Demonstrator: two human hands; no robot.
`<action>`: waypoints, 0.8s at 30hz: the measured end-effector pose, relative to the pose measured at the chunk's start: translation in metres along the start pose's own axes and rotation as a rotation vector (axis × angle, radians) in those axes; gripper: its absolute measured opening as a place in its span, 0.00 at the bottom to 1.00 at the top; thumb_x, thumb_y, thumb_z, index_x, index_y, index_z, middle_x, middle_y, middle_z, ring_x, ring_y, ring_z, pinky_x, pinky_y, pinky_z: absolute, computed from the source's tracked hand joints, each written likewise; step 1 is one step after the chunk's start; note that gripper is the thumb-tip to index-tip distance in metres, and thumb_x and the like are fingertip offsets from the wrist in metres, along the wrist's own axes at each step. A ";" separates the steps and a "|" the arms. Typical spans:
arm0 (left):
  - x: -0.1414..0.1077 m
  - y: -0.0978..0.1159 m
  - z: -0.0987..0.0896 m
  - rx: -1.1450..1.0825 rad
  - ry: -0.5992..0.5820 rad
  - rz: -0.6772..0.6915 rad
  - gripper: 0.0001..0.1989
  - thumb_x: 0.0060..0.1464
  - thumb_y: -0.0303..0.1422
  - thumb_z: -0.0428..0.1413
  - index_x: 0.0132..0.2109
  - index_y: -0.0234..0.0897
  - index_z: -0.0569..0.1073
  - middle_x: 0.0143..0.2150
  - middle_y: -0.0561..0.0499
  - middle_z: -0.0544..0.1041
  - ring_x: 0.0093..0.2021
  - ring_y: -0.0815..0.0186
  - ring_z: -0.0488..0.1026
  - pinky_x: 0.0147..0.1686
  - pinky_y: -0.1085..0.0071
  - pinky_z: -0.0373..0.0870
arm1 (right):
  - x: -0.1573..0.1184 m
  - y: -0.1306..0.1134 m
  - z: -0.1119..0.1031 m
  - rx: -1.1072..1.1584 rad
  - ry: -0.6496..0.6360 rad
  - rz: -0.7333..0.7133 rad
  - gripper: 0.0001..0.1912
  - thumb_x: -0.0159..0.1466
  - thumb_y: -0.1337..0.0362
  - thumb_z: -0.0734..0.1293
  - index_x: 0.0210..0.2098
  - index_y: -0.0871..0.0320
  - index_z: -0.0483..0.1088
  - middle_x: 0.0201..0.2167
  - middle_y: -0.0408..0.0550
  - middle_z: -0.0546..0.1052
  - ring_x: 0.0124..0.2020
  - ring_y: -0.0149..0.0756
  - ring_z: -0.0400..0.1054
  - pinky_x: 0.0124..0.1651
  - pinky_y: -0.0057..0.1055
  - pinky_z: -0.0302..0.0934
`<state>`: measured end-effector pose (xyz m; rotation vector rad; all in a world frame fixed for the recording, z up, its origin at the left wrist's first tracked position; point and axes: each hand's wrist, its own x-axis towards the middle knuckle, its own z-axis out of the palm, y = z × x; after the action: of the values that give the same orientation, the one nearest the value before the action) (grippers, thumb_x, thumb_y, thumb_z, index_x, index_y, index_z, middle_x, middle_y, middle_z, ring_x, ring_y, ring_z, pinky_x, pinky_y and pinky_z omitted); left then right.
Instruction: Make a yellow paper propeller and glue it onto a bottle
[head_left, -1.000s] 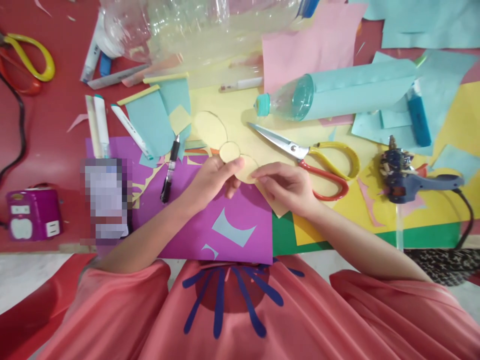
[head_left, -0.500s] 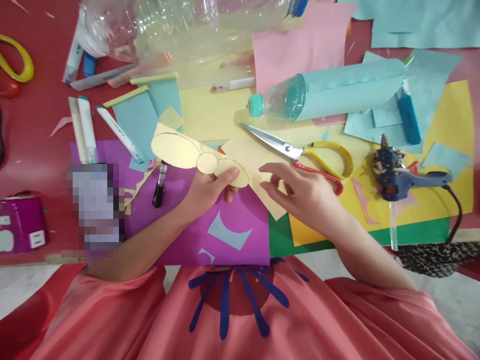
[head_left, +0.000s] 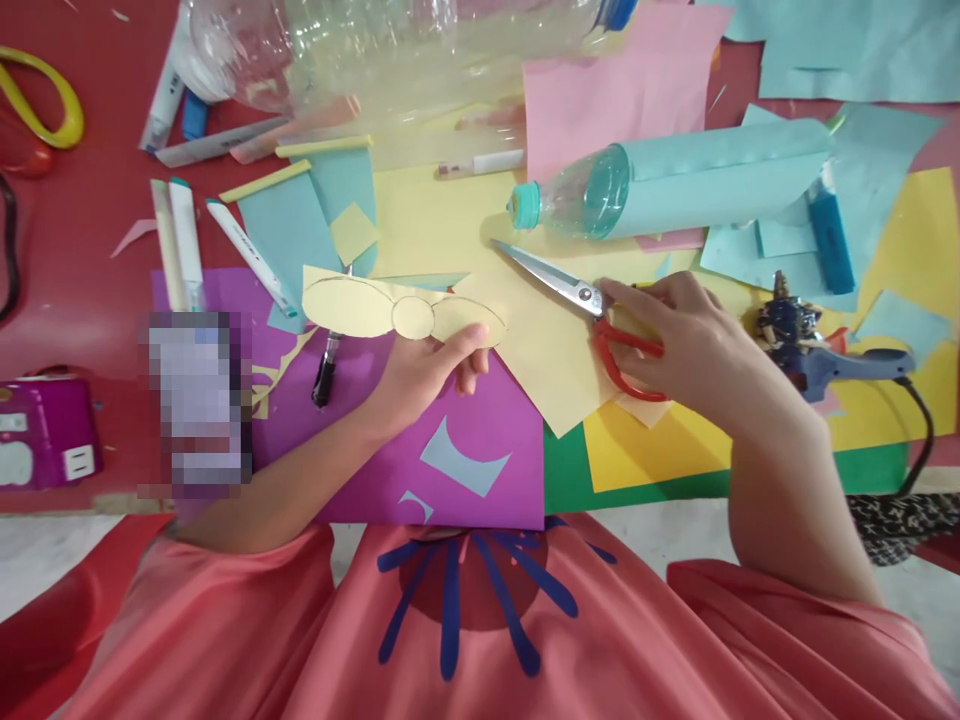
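Between the thumb and fingers of my left hand (head_left: 431, 380) is a pale yellow paper cutout (head_left: 349, 305) with two long ovals and a small circle drawn on it. My right hand (head_left: 679, 335) is closed round the red and yellow handles of the scissors (head_left: 555, 280). Their blades are together and point up and left over a pale yellow sheet (head_left: 544, 370). Beyond the scissors lies a bottle (head_left: 682, 185) wrapped in light blue paper. Light blue scraps (head_left: 465, 460) rest on the purple sheet (head_left: 360, 470) near my left wrist.
A glue gun (head_left: 810, 350) with a cord lies at the right. Clear plastic bottles (head_left: 337, 50) fill the back. Markers (head_left: 251, 255), a phone (head_left: 199, 400) and a purple box (head_left: 45, 430) are on the left. Yellow-handled scissors (head_left: 64, 110) lie far left.
My right hand has moved right and taken hold of the scissors' handles. The paper cutout in my left hand has turned closer to level. The whole view has shifted slightly.
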<state>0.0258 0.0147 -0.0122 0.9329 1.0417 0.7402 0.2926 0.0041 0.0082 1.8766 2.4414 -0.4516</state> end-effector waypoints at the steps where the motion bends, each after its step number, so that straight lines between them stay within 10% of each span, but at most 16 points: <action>1: 0.000 0.000 0.000 0.004 -0.007 0.004 0.18 0.55 0.43 0.61 0.24 0.38 0.69 0.22 0.56 0.71 0.17 0.76 0.65 0.18 0.75 0.65 | 0.003 0.000 -0.004 -0.013 -0.027 -0.021 0.33 0.60 0.69 0.65 0.65 0.56 0.66 0.43 0.58 0.70 0.42 0.47 0.70 0.51 0.45 0.69; 16: -0.001 -0.006 -0.005 0.069 -0.009 -0.043 0.25 0.58 0.55 0.56 0.26 0.38 0.69 0.25 0.52 0.74 0.21 0.72 0.68 0.21 0.74 0.66 | 0.021 -0.013 -0.029 0.080 -0.147 0.200 0.24 0.58 0.73 0.70 0.54 0.57 0.75 0.33 0.49 0.69 0.31 0.36 0.63 0.41 0.36 0.64; 20: -0.001 -0.004 -0.002 0.039 0.027 -0.057 0.26 0.56 0.57 0.56 0.27 0.38 0.68 0.24 0.52 0.74 0.19 0.72 0.68 0.19 0.73 0.63 | 0.010 0.003 -0.032 0.553 -0.152 0.260 0.15 0.56 0.72 0.71 0.42 0.53 0.74 0.25 0.42 0.71 0.24 0.31 0.63 0.30 0.32 0.62; 24: -0.001 -0.001 0.000 0.044 0.018 -0.059 0.28 0.56 0.60 0.53 0.26 0.39 0.67 0.22 0.53 0.70 0.18 0.73 0.65 0.18 0.73 0.61 | -0.017 -0.002 -0.033 1.122 -0.533 0.249 0.14 0.60 0.57 0.74 0.41 0.52 0.68 0.25 0.42 0.75 0.20 0.30 0.68 0.20 0.27 0.61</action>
<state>0.0251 0.0134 -0.0126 0.9307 1.1008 0.6797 0.3000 -0.0046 0.0433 1.8332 1.6113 -2.2591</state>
